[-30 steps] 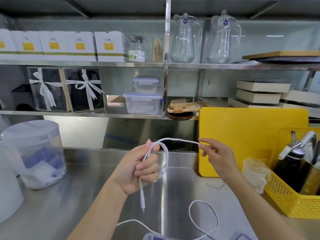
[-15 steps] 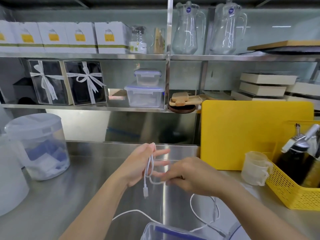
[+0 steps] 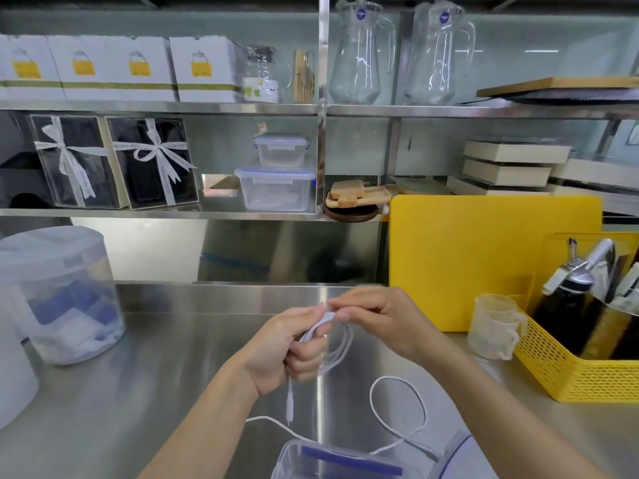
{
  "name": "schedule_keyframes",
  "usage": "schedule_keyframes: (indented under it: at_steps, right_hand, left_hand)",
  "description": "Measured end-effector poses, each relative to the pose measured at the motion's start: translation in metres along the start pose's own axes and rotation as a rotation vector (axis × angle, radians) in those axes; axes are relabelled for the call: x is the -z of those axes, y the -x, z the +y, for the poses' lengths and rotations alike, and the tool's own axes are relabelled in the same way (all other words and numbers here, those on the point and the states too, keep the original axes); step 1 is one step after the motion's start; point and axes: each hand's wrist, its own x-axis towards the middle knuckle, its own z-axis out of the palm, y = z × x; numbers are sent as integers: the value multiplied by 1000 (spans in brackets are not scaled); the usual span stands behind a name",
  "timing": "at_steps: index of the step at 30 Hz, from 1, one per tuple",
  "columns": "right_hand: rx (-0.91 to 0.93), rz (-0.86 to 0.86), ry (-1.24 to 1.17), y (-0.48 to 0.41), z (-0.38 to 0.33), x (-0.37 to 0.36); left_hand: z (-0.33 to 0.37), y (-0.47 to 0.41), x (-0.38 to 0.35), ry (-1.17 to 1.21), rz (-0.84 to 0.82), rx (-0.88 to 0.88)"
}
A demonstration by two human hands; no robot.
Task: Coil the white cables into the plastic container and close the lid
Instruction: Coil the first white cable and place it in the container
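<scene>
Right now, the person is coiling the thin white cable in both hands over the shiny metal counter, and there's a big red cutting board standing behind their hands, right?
Almost. The big cutting board standing behind is yellow, not red, as the head view shows. The rest holds: the left hand and the right hand are coiling the thin white cable over the shiny metal counter.

Stainless-steel desk (image 3: 138,392) carrying a yellow perforated plastic basket (image 3: 587,378) of bottles, with a translucent measuring cup (image 3: 494,326) just beside it and a yellow cutting board (image 3: 484,257) upright behind. Steel shelves (image 3: 173,107) above hold two clear glass pitchers (image 3: 359,53), white boxes with yellow labels (image 3: 145,70) and ribbon-tied dark gift boxes (image 3: 152,160).
</scene>
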Motion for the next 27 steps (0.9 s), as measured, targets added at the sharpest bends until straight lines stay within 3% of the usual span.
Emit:
schedule_keyframes:
  at_steps: [3,7,10,16,18,21,24,27]
  right_hand:
    - [-40,-40,-193,6,-4,-13]
    - [-233,128,-477,7,-4,-32]
    - [-316,196,-489,3,-6,-39]
    - [-342,207,-398,5,1,-25]
    - [-314,194,-421,5,2,-26]
    - [-299,145,-255,6,4,-28]
    - [-379,-50,54,12,9,-17]
    - [-492,-261,33,22,9,3]
  left_hand:
    - [0,1,-1,223,14,-64]
    - [-8,-7,-10,525,251,-257]
    - [-19,-12,-12,605,414,-348]
    - [3,-1,5,10,324,-155]
    - [8,-1,2,-23,336,-171]
    - [6,-7,-3,-60,502,-213]
    - [2,-12,2,-246,693,-292]
    - [2,-14,15,-492,825,-321]
